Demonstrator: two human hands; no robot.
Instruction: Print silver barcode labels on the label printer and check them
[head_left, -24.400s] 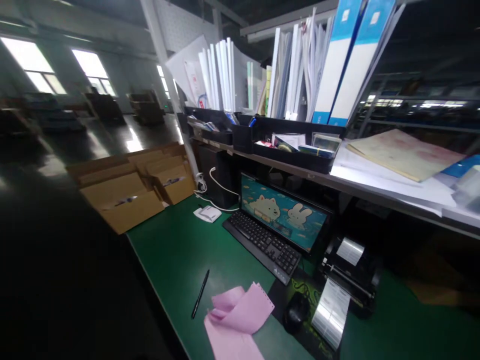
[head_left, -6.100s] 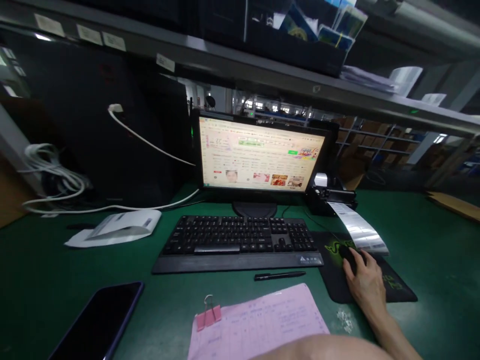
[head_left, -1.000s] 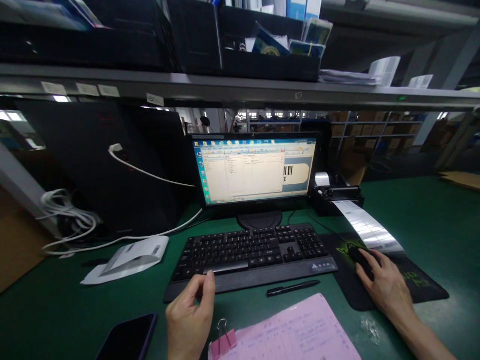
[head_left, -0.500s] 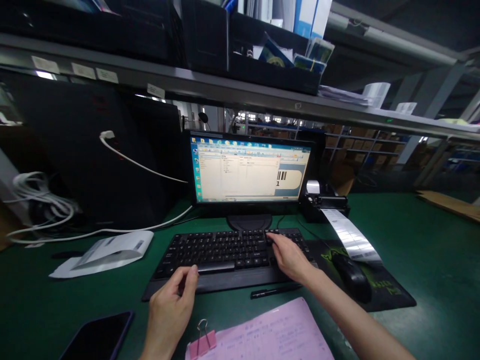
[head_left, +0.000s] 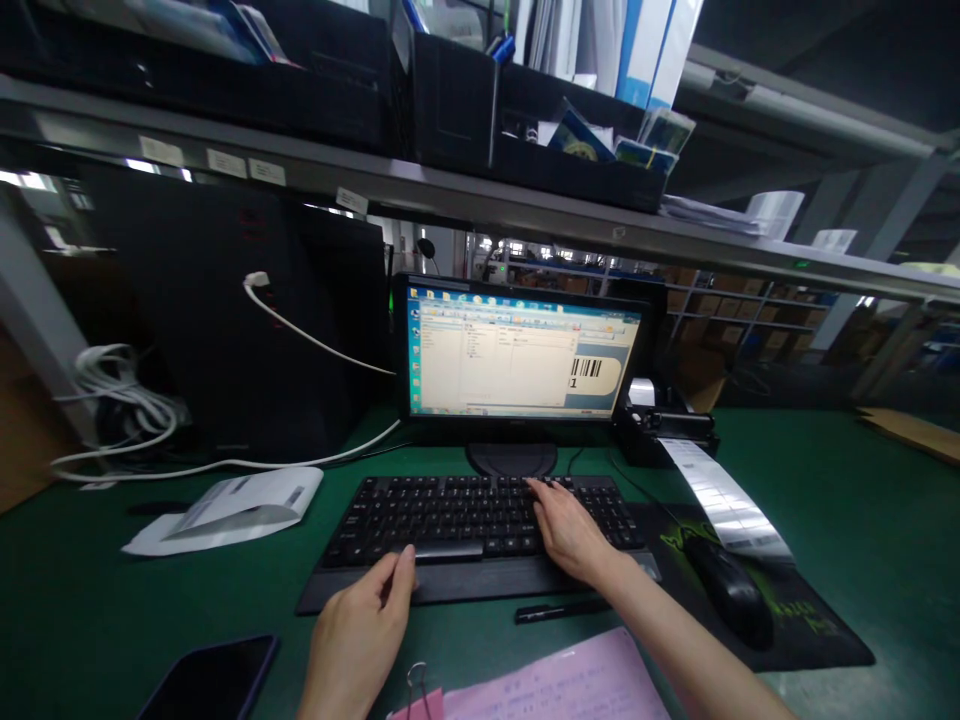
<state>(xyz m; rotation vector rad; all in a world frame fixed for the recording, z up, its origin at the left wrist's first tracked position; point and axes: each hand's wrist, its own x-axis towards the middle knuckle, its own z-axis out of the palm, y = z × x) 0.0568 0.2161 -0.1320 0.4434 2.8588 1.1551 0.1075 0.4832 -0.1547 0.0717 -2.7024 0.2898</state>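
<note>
A black keyboard (head_left: pixel 480 580) lies on the green table, facing the lit monitor (head_left: pixel 517 370). My left hand (head_left: pixel 364 625) rests at the keyboard's front left edge with its fingers curled in. Its thumb tip is beside the space bar, and I see nothing held in it. Over the right part of the keys, my right hand (head_left: pixel 570 530) reaches with fingers stretched out, fingertips at the upper rows. Just in front of the keyboard lies a black pen (head_left: pixel 559 610). Nearer to me are pink sheets (head_left: pixel 555 685) with a pink binder clip (head_left: pixel 420 706).
To the right, a black mouse (head_left: pixel 731 590) sits on a dark mouse pad (head_left: pixel 825 635). A label strip (head_left: pixel 724 500) runs from a small printer (head_left: pixel 671 430). Left are a phone (head_left: pixel 210 680), folded white paper (head_left: pixel 232 505) and a computer tower (head_left: pixel 225 380). A shelf (head_left: pixel 525 210) spans above.
The camera view has shifted, so the scene sits lower and farther right. My right hand has moved a little left across the keys. The left hand stays by the keyboard's front edge.
</note>
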